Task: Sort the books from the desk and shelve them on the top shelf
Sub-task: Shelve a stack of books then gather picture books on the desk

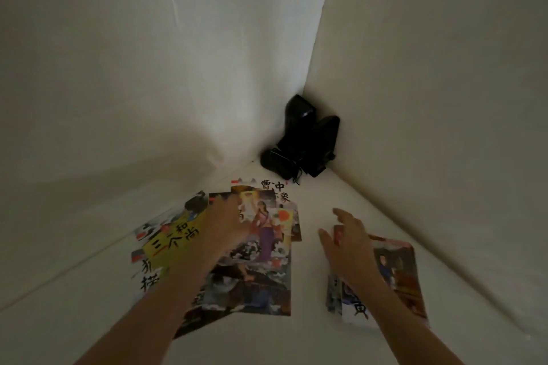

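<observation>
Dim corner of two pale walls (148, 53) above a white desk surface (311, 341), black speakers (299, 139) tucked in.

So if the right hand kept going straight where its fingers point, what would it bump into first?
Probably nothing soon: the right hand points up-left over bare desk. Further along lie the black speakers in the corner, though depth is hard to judge.

We see thin paper books (252, 264) with printed covers that look smooth and faintly glossy, one of them a flat yellow (175, 240). A second small pile (397, 275) at the right has the same slick printed paper. The counter (296, 344) under them is white and matt, with no visible grain. The walls (148, 53) look matt and pale, slightly uneven. The black objects (302, 139) in the corner shine like glossy plastic.
</observation>
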Motion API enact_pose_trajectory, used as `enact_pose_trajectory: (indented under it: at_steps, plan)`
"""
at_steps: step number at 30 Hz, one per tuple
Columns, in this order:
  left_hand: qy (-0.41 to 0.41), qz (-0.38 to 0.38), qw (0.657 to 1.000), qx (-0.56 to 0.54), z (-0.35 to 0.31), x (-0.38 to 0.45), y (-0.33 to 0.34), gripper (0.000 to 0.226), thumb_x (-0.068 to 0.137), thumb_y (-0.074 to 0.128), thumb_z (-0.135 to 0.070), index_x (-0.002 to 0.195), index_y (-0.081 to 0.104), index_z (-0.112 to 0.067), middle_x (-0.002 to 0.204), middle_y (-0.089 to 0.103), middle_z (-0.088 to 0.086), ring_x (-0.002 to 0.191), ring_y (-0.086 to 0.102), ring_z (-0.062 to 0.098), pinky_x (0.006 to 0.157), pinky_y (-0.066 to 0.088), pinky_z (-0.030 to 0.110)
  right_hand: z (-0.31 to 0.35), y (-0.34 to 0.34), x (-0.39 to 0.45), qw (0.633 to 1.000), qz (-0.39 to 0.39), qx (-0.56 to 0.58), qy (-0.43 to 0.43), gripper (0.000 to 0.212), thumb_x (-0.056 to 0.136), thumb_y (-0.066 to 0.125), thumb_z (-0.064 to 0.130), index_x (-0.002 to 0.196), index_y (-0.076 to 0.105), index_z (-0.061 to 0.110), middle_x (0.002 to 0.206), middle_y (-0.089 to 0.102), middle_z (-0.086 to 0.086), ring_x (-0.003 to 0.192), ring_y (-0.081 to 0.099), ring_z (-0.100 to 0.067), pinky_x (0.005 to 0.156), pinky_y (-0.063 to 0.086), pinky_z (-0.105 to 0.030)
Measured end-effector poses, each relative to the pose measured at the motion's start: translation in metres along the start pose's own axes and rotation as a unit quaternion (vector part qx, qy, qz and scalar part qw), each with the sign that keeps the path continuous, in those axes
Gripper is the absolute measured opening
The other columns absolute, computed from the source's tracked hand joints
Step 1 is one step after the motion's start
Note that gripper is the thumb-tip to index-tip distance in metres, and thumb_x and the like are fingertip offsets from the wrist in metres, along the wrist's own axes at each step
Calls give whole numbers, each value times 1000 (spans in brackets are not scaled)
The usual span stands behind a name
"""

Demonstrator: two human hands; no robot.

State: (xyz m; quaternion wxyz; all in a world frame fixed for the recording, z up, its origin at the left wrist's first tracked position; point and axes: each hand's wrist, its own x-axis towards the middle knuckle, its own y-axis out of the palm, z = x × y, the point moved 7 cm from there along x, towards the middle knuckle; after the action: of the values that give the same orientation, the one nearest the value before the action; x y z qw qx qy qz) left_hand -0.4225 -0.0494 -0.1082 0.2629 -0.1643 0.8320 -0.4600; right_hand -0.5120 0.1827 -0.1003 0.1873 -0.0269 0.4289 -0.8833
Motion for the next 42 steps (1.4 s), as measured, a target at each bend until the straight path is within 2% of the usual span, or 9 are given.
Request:
enact_pose_trajectory:
  at_steps: [7,10,12,16,21,26,33,37,42]
  plan:
    - [-212,61,974,47,168,-71,-16,94,77,62,-60,149,18,-19,141,30,22,125,36,40,100,38,45,50,88,35,987,123,-51,84,107,71,65,69,149,17,13,143,40,-18,130,40,-36,105,37,-49]
    - [-154,16,981,116,205,-67,4,103,70,15,-87,130,38,-6,103,56,30,81,55,43,65,52,48,58,102,33,986,96,-103,85,118,62,70,72,147,12,15,142,37,-17,130,36,-38,104,34,-51]
    - [-152,-10,985,82,200,-64,15,90,71,18,-82,111,46,-7,71,55,22,53,54,37,44,51,39,61,108,27,987,67,-122,76,115,64,74,64,148,9,18,142,33,-18,130,32,-39,104,32,-52]
    - [-167,-12,986,-2,147,-62,7,86,78,59,-57,144,17,-21,128,32,22,118,38,41,96,40,45,55,110,20,984,59,-130,106,134,54,85,57,150,-3,24,137,33,-22,125,35,-40,102,34,-50]
    - [-183,-46,978,-91,151,-52,7,94,73,75,-46,144,17,-26,131,21,17,122,27,38,98,39,46,26,102,23,976,66,-35,206,143,40,96,41,149,6,18,138,35,-23,126,39,-41,102,38,-51]
    - [-159,-111,979,-62,171,-50,0,113,57,86,-43,144,20,-14,127,34,18,114,33,33,93,29,36,5,105,23,968,100,11,231,118,24,95,45,122,41,5,118,54,-14,110,54,-32,92,51,-47]
    - [-42,-143,984,-95,168,-45,6,99,57,82,-49,139,40,-14,125,39,15,112,32,30,89,28,35,29,67,28,998,44,48,6,28,84,68,10,101,46,12,83,59,2,77,60,-21,59,46,-25]
    - [30,-164,985,-44,153,-45,13,69,70,71,-53,125,56,-15,126,46,13,109,36,29,87,37,39,25,16,43,999,13,-9,-34,19,88,67,15,98,50,15,79,58,-2,73,56,-23,60,39,-34]
    - [85,-160,983,14,142,-41,19,64,72,80,-38,125,61,-9,134,51,19,112,39,33,88,48,47,28,-56,52,993,-88,72,-12,45,86,69,10,126,49,6,113,64,-17,102,62,-35,88,51,-50]
